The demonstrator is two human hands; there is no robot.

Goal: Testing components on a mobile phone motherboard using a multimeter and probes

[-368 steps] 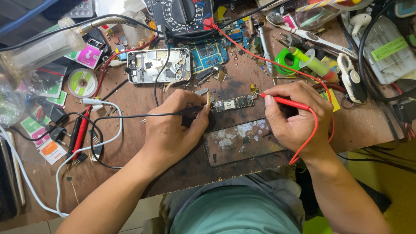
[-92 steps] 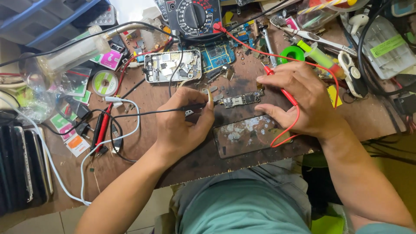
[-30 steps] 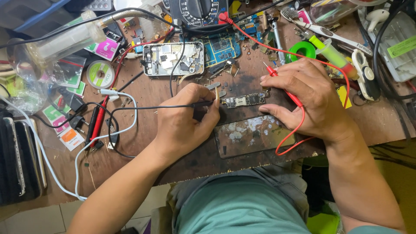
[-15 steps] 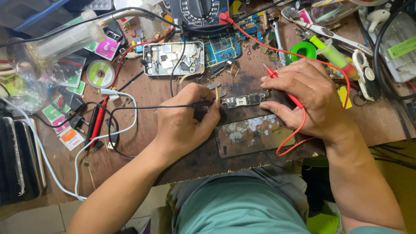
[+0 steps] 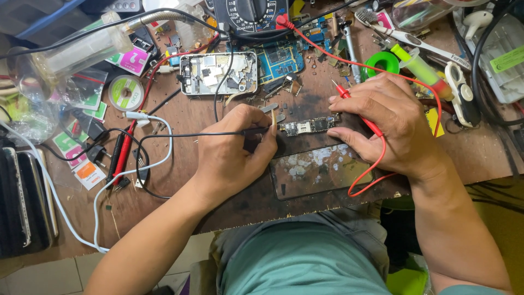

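Note:
A small narrow circuit board (image 5: 309, 125) lies on the dark scorched patch of the wooden bench (image 5: 180, 117). My left hand (image 5: 232, 150) grips a thin black test probe (image 5: 256, 131), its tip touching the board's left end. My right hand (image 5: 390, 123) holds a red test probe (image 5: 356, 108) whose red lead (image 5: 376, 164) loops under the palm; its fingers rest at the board's right end. Both leads run up to a black multimeter (image 5: 252, 16) at the top edge.
An opened phone frame (image 5: 218, 74) and a blue circuit board (image 5: 281, 57) lie behind the work. A glass phone screen (image 5: 319, 170) sits at the front. A green tape roll (image 5: 382, 63), tools, solder wick reel (image 5: 125, 93), packets and cables crowd the sides. Dark phones (image 5: 24, 202) lie far left.
Over the last second both hands hold nearly still; the red probe stays by the board's right end and the black probe on its left end.

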